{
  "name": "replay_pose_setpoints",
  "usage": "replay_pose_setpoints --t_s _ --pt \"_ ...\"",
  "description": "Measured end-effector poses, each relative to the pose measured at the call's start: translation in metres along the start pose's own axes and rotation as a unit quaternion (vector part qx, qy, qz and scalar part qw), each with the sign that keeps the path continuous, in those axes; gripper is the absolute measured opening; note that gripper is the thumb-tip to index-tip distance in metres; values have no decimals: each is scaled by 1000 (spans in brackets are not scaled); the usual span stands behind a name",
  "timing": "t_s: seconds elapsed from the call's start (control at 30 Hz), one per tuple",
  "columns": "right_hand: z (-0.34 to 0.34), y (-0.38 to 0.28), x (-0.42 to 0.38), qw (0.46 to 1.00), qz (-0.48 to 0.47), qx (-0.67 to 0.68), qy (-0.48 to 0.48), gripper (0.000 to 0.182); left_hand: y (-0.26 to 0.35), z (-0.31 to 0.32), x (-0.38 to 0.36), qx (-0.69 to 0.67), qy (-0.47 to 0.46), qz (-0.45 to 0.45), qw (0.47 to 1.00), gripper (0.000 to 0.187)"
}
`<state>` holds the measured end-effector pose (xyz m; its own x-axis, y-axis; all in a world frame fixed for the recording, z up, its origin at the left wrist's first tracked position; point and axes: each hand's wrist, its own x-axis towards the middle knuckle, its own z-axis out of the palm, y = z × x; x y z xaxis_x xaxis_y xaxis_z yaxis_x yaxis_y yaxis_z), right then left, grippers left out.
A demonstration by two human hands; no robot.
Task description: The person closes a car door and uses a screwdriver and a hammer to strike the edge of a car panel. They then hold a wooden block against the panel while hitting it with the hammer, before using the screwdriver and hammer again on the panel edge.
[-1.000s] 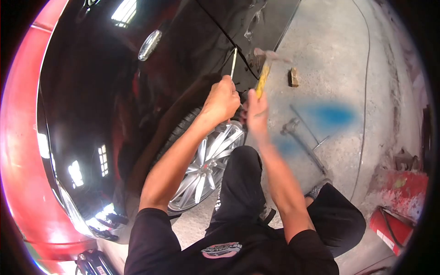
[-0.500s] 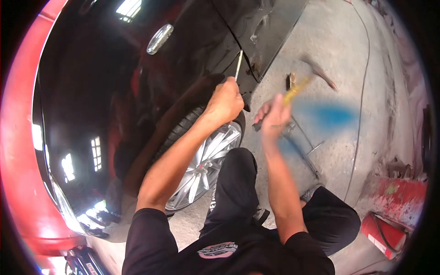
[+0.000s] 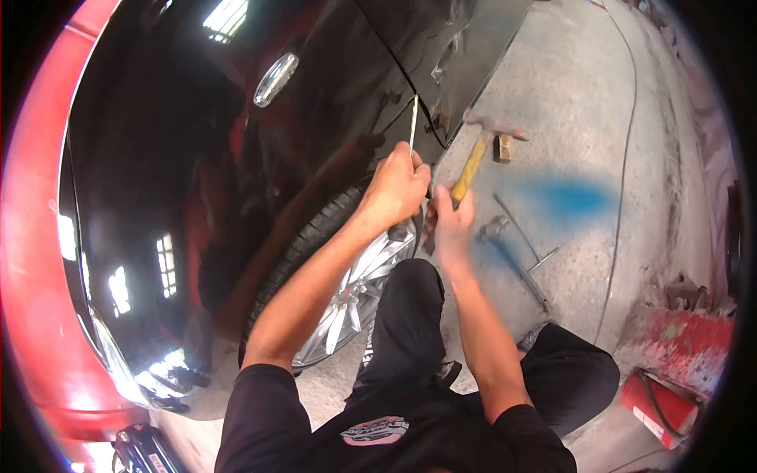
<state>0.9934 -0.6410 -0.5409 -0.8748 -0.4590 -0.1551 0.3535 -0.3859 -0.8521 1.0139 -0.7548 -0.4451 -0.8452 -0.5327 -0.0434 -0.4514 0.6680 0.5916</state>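
My left hand (image 3: 394, 188) is closed around a thin pale metal rod (image 3: 414, 124), which sticks up past the fingers. Its tip overlaps the dark panel seam of the glossy black car (image 3: 315, 150). To its right, my right hand (image 3: 454, 227) grips a hammer (image 3: 473, 164) by its yellow handle, the metal head raised and tilted toward the right. Below my left forearm is the silver-spoked wheel (image 3: 351, 307) with its black tire (image 3: 303, 248), partly hidden by that arm.
A small wooden block (image 3: 503, 150) lies on the concrete floor (image 3: 576, 260) behind the hammer. Nearer, a long-handled metal tool (image 3: 520, 272) and a T-shaped bar (image 3: 544, 258) rest beside a blue paint patch (image 3: 568, 197). A red canister (image 3: 659, 406) is at lower right.
The hammer and my right hand have moved left, closer to my left hand, and the hammer stands more upright. My left hand and the rod have shifted slightly lower.
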Motion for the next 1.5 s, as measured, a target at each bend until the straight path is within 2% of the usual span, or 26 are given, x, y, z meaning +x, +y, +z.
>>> replay_pose_setpoints --t_s 0.07,0.17,0.2,0.27,0.33,0.37,0.4,0.47,0.67,0.73,0.8,0.87,0.93,1.0,1.03,1.07,1.13,1.27,1.33,1.37,1.4,1.47,1.5 --pt "-11 6 -21 1000 2 2 -10 27 -3 17 6 -195 3 -11 981 24" --pt "-22 -9 -40 988 9 130 -81 27 6 37 8 -223 20 -1 975 30" --pt "-24 -19 -39 988 6 133 -76 27 8 43 9 -252 43 -9 967 31" --pt "-32 -38 -31 992 55 82 -73 32 16 40 16 -251 26 -27 967 30" --pt "-46 -54 -22 994 52 69 -65 38 25 39 25 -451 -36 -67 889 28" --pt "-54 -66 -16 996 39 22 -81 39 24 43 36 -515 -61 -71 852 25" --pt "-61 -78 -10 995 26 -26 -97 41 30 45 41 -514 -62 -70 853 25" --pt "-73 -105 6 993 41 -27 -108 40 45 51 48 -590 -47 -89 801 21" --pt "-71 -117 15 989 65 -38 -126 37 55 58 57 -575 4 -95 812 16" --pt "-64 -87 4 990 16 -67 -125 35 44 59 57 -558 19 -85 826 15" --pt "-51 -58 -3 991 14 -55 -121 30 27 53 57 -481 7 -59 875 14" --pt "-40 -50 -11 989 63 5 -131 27 24 46 52 -477 13 -70 876 15" --pt "-41 -40 -13 988 63 15 -139 22 20 36 48 -448 -37 -79 890 15" --pt "-46 -27 -13 996 6 -3 -91 20 16 27 46 -419 -49 -81 903 18" --pt "-44 -15 -9 998 -4 -29 -49 20 14 25 46 -415 -62 -82 904 18" --pt "-39 -6 -5 998 -2 -27 -48 20 13 23 47 -411 -77 -81 905 19" --pt "-27 11 5 998 -12 62 20 19 9 20 48 -394 -86 -72 912 19" --pt "2 50 44 990 10 127 60 22 4 16 51 -365 -100 -65 923 18" --pt "7 48 52 999 -40 14 -28 21 5 15 50 -360 -102 -68 925 18" --pt "-11 40 52 993 80 64 -65 22 5 16 50 -361 -103 -70 924 18" --pt "-24 26 47 993 80 62 -66 22 5 15 51 -347 -105 -62 930 19" --pt "-41 8 37 999 31 1 35 23 6 13 51 -335 -102 -56 935 19" --pt "-41 6 39 999 33 -1 28 23 7 13 50 -341 -103 -62 932 20"
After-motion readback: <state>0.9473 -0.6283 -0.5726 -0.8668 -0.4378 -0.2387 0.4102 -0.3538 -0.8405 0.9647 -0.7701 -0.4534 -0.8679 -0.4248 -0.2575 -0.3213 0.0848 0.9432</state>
